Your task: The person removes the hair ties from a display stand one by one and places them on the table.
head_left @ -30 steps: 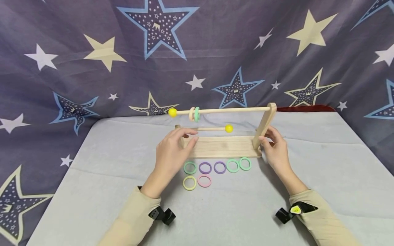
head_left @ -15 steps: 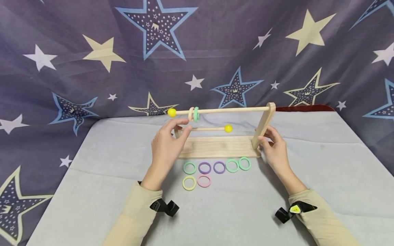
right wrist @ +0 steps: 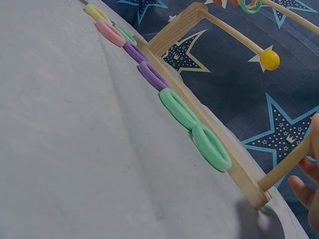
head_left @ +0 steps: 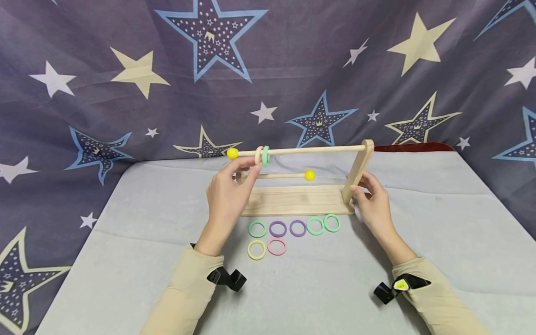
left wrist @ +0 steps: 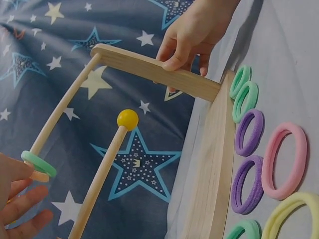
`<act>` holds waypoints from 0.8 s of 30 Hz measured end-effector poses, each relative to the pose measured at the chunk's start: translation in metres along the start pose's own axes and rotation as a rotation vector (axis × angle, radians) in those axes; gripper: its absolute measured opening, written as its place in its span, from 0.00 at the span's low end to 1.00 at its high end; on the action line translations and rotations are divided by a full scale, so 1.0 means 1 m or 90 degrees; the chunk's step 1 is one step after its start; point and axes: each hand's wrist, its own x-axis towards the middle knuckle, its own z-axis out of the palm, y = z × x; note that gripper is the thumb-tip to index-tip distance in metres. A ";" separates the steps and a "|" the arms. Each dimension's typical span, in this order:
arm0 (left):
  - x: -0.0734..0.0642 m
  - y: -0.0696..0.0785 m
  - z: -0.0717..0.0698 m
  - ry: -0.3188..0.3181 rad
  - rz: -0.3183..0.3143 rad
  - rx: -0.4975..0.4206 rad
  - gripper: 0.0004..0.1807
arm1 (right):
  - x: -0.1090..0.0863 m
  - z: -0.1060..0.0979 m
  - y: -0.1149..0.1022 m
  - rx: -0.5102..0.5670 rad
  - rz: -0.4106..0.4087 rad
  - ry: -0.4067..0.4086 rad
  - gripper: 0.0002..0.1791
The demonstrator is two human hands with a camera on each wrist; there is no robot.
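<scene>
A wooden rack (head_left: 298,200) stands on the table with two rods at different heights, each tipped with a yellow ball. On the upper rod (head_left: 318,150) hang a beige hair tie (head_left: 258,155) and a green hair tie (head_left: 265,156), side by side near the ball end. My left hand (head_left: 228,190) pinches the beige hair tie between thumb and fingers; its fingertips partly cover it in the left wrist view. My right hand (head_left: 374,202) grips the right upright (head_left: 358,172) of the rack. The left upright is mostly behind my left hand.
In front of the base lie several loose hair ties: green (head_left: 257,228), purple (head_left: 278,229), yellow (head_left: 257,250) and pink (head_left: 277,246). The lower rod (head_left: 280,176) ends in a yellow ball (head_left: 309,175). A star-patterned curtain (head_left: 268,79) hangs behind the table.
My left hand has moved up and left from the lower rod to the upper rod and now pinches the beige hair tie. The right hand stays on the upright.
</scene>
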 end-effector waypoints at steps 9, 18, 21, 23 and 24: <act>0.001 0.000 0.002 0.022 0.007 -0.001 0.12 | 0.000 0.000 0.001 -0.005 -0.005 -0.001 0.23; 0.000 0.000 0.000 0.036 0.001 -0.005 0.11 | 0.000 0.000 0.000 0.003 -0.009 0.000 0.23; 0.000 0.000 -0.002 0.042 -0.003 -0.008 0.11 | 0.000 0.000 0.000 -0.001 -0.007 -0.001 0.23; 0.000 0.000 -0.003 0.047 -0.004 -0.008 0.11 | 0.000 0.000 0.001 -0.001 -0.006 -0.001 0.23; 0.000 0.000 -0.003 0.049 -0.004 -0.008 0.11 | 0.000 0.000 0.001 0.000 -0.006 0.000 0.23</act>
